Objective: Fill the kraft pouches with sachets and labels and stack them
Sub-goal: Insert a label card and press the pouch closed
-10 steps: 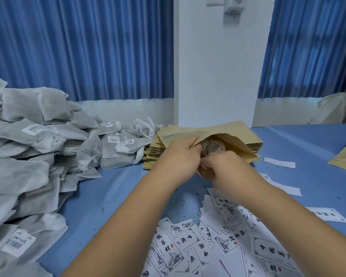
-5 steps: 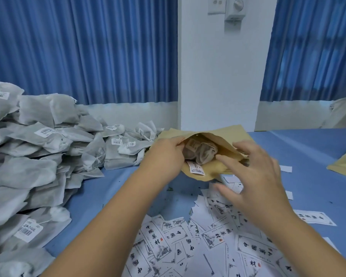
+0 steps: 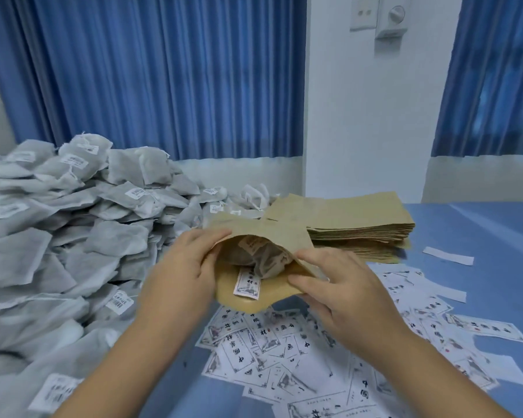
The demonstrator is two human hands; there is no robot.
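- While our left hand [image 3: 181, 267] grips the pouch [image 3: 269, 233] by its left edge, fingers curled, our right hand [image 3: 341, 285] pinches the right edge.
- We see a sachet [image 3: 260, 254] and a label [image 3: 247, 285] in its mouth.

Even soft indoor light, faint shadows, slight motion blur, wide-angle edge bowing

Both bare forearms reach forward. The left hand [image 3: 181, 267] grips the left edge of the kraft pouch [image 3: 266, 233]; the right hand [image 3: 344, 288] pinches its right edge.
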